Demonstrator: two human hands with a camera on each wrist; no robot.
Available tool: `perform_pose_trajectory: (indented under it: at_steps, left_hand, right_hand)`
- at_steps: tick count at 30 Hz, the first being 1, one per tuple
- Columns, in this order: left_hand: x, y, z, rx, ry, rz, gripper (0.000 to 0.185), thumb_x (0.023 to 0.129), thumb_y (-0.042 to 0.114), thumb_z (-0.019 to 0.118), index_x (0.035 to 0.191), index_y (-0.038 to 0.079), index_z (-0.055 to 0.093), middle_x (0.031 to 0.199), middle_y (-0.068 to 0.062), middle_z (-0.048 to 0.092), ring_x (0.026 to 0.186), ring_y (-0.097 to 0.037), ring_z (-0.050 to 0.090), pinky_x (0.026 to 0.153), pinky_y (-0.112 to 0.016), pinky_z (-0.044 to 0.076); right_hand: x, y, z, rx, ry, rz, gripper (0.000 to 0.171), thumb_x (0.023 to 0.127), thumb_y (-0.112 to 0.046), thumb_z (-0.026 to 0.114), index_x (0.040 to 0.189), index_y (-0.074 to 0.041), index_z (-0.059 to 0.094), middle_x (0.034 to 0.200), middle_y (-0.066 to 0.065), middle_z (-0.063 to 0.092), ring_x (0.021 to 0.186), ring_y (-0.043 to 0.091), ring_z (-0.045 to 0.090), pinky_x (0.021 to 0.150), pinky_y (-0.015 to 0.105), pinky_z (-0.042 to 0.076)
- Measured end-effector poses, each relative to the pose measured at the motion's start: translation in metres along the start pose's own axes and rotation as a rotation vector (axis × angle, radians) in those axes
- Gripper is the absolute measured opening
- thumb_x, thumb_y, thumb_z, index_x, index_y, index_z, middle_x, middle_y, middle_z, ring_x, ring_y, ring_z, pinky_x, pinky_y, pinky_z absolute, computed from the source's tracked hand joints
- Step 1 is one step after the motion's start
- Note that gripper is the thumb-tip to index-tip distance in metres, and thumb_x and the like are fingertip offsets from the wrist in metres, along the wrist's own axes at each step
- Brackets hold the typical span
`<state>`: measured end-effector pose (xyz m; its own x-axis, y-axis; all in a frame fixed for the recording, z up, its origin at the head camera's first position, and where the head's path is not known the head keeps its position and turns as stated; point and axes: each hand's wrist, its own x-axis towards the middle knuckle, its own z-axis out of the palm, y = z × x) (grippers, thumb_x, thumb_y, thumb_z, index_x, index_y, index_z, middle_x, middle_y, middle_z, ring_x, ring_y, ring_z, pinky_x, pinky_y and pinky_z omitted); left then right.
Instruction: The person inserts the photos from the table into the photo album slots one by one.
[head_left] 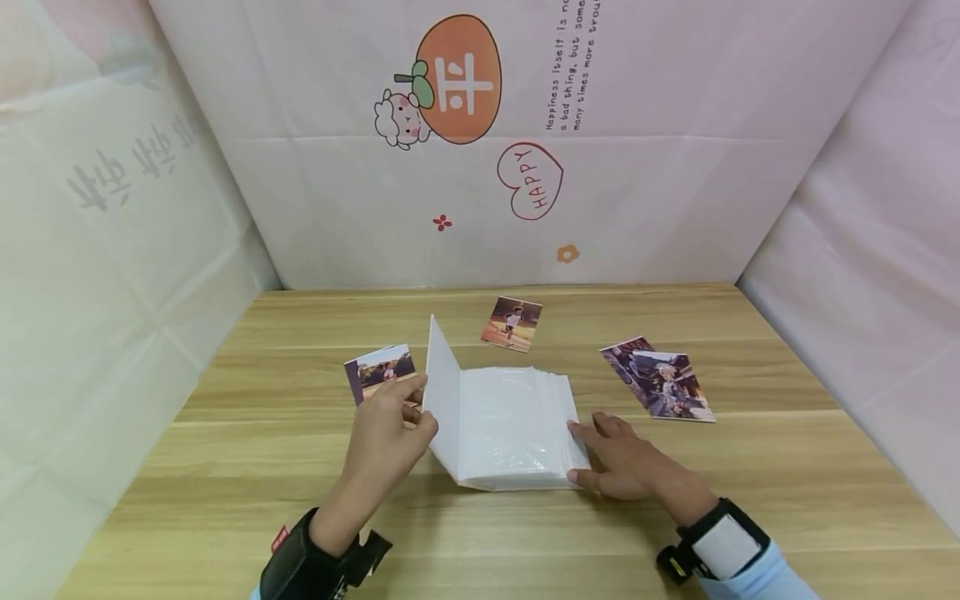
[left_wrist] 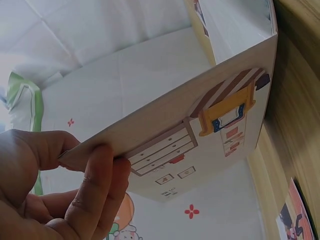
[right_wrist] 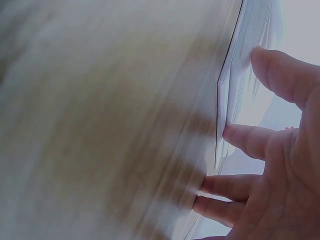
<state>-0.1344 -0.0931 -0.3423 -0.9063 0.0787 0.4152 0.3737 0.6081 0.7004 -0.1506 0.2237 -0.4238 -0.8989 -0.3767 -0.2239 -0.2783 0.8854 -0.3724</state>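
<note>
Photo album (head_left: 510, 425) lying open near the middle of the wooden table (head_left: 225, 500).
The left hand (head_left: 386, 442) pinches the raised cover (left_wrist: 200, 135) between thumb and fingers (printed side outward); the right hand (head_left: 626, 462), fingers straight, rests against the edge of the clear sleeves. Loose photographs (head_left: 660, 383) lie nearby.

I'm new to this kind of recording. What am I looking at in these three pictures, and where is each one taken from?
No machine here: a person works with bare hands and wears three cameras. The head view looks down on a wooden table. The left hand pinches the raised cover of a white photo album; its wrist camera shows that cover's printed outside from below. The right hand rests, fingers straight, against the album's page edges, which its blurred wrist view shows close up. Loose photos lie around the album.
</note>
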Motion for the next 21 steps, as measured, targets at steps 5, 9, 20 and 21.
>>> perform_pose_trajectory:
  at_steps: [5, 9, 20, 21]
  left_hand:
    - [0.000, -0.002, -0.006, -0.013, -0.043, -0.079, 0.040, 0.072, -0.008, 0.061, 0.112, -0.011, 0.061, 0.090, -0.014, 0.062, 0.068, -0.015, 0.062, 0.055, -0.024, 0.049]
    - [-0.001, -0.005, -0.011, -0.024, -0.080, -0.144, 0.042, 0.075, -0.008, 0.061, 0.116, -0.011, 0.059, 0.094, -0.015, 0.061, 0.072, -0.018, 0.061, 0.056, -0.025, 0.049]
    - [-0.002, -0.014, -0.021, -0.020, -0.103, -0.235, 0.042, 0.076, -0.006, 0.059, 0.118, -0.009, 0.059, 0.092, -0.011, 0.061, 0.074, -0.018, 0.059, 0.056, -0.025, 0.047]
    - [-0.002, -0.015, -0.022, -0.018, -0.106, -0.242, 0.042, 0.076, -0.006, 0.060, 0.117, -0.009, 0.059, 0.092, -0.011, 0.061, 0.074, -0.018, 0.059, 0.056, -0.025, 0.047]
  right_hand:
    - [-0.001, 0.001, 0.001, -0.004, 0.016, -0.017, 0.075, 0.085, -0.053, 0.057, 0.142, -0.010, 0.038, 0.143, 0.031, 0.022, 0.128, 0.051, 0.021, 0.091, 0.067, 0.027]
    - [-0.001, 0.001, 0.002, -0.006, 0.017, -0.019, 0.075, 0.085, -0.053, 0.057, 0.142, -0.009, 0.038, 0.143, 0.031, 0.023, 0.128, 0.050, 0.021, 0.090, 0.067, 0.028]
    - [-0.001, 0.001, 0.000, 0.015, 0.008, -0.018, 0.076, 0.085, -0.054, 0.056, 0.142, -0.009, 0.037, 0.144, 0.031, 0.021, 0.128, 0.051, 0.020, 0.091, 0.068, 0.026]
    - [-0.001, 0.001, 0.000, 0.016, 0.009, -0.018, 0.076, 0.085, -0.054, 0.056, 0.142, -0.009, 0.037, 0.144, 0.031, 0.021, 0.128, 0.051, 0.020, 0.091, 0.068, 0.026]
